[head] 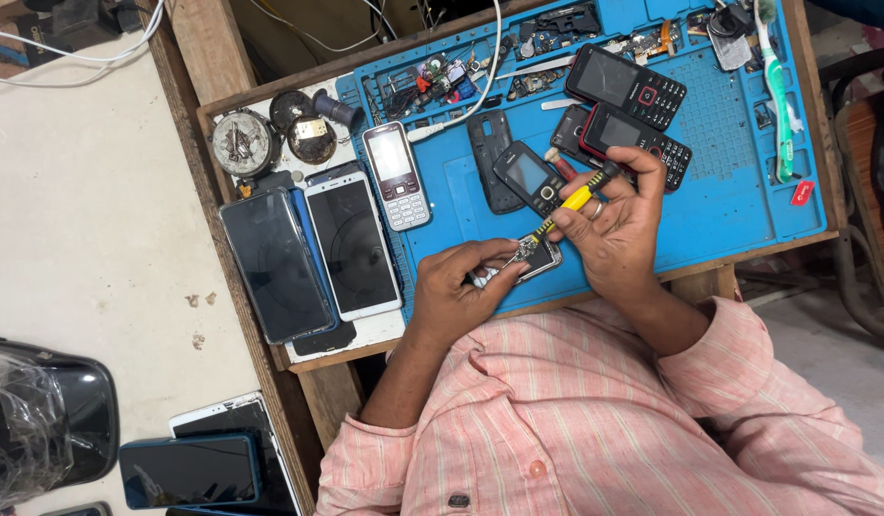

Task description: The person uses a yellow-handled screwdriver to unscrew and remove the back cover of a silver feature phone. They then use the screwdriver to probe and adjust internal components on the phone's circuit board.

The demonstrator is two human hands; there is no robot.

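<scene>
**Small phone opened up on a crowded repair table**

A person in a pink striped shirt [595,420] bends over a blue work mat [728,205] on a wooden table [198,57]. The right hand [618,229] is closed around a yellow-handled screwdriver [574,200], its tip set on a small opened phone [532,258] lying near the mat's front edge. The left hand [461,282] is curled over that phone, fingers pinching its near end and covering part of it.

Just behind the hands, other handsets crowd the mat: a dark keypad phone [530,178], a black back cover [489,158], and two black-and-red keypad phones [627,86] towards the mat's far edge. A silver keypad phone [396,175] lies at the mat's left edge. Loose metal parts, tweezers and small boards fill the moulded trays along the far edge, and a white cable [480,91] trails across them. A green-and-white toothbrush [778,96] lies along the right edge.

Left of the mat, two glossy touchscreen phones [313,253] lie side by side, with a round metal part [241,143] and dark round fittings near the table's far left corner. The mat is ribbed rubber, the table raw timber. More dark-screened phones [189,468] lie on a pale surface beside the table.
</scene>
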